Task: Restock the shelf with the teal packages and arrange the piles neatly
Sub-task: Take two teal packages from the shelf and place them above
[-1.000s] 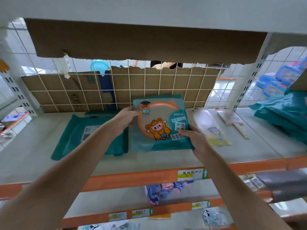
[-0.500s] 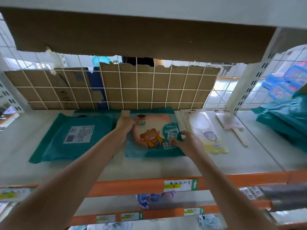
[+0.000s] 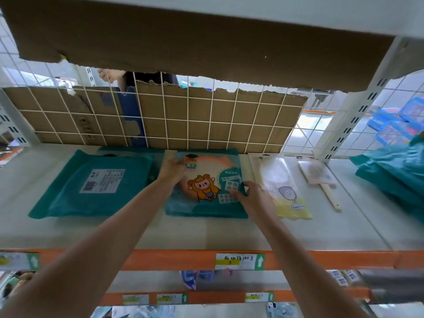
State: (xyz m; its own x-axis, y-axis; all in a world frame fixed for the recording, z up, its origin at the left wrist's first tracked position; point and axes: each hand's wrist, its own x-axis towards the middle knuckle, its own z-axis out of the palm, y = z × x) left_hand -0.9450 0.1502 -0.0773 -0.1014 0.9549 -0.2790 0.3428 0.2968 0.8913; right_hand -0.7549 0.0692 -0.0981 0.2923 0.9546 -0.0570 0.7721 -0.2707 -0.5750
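Left fingers (image 3: 177, 162) curl over the upper-left corner of the cartoon package (image 3: 204, 211), next to its hang tab, narrow and closed on the edge. Right fingers (image 3: 236, 192) curl in and pinch the right edge at mid height. The thumbs are not clearly visible. So both the left hand (image 3: 172, 172) and the right hand (image 3: 253, 197) hold 1 teal package.

It sits mid-frame, flat or nearly flat on the shelf (image 3: 206, 235), its top edge close to the wire grid (image 3: 183, 120). A teal rim shows under its lower edge, probably a pile below; can't tell how many.

Just left of it, with a narrow gap, lies the labelled teal package (image 3: 96, 187), slightly skewed, with another teal edge behind it. Just right, touching or nearly, is a clear fan pack (image 3: 282, 187), then a stick-handled item (image 3: 321, 177).

At the far right of the frame is a loose teal heap (image 3: 394, 171), well apart.

Progress: partway, I'd say. 2 piles are started and this package is about placed but not released. The left pile needs squaring, and the heap looks like stock left to shelve.
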